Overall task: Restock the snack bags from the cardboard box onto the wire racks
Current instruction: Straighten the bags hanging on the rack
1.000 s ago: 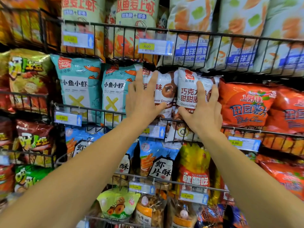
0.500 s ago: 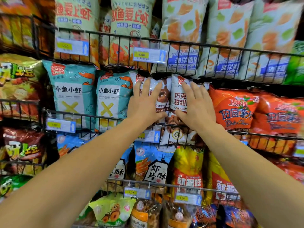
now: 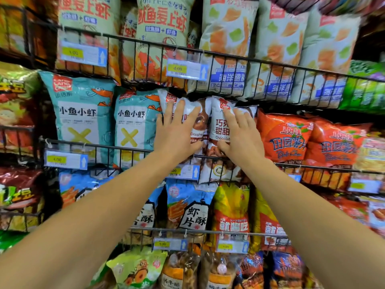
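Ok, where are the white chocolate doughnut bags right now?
In the head view, centre of the middle wire rack: two white doughnut bags side by side, between teal shrimp bags and orange potato chip bags, left hand and right hand flat on them.

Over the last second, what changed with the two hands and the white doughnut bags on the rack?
The right hand slid up from the rack wire to lie flat on the right doughnut bag. The left hand stayed pressed on the left doughnut bag. Both bags stayed in the rack.

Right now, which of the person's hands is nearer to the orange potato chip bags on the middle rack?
Right. The right hand presses the white doughnut bag directly beside the orange potato chip bags; the left hand lies farther left.
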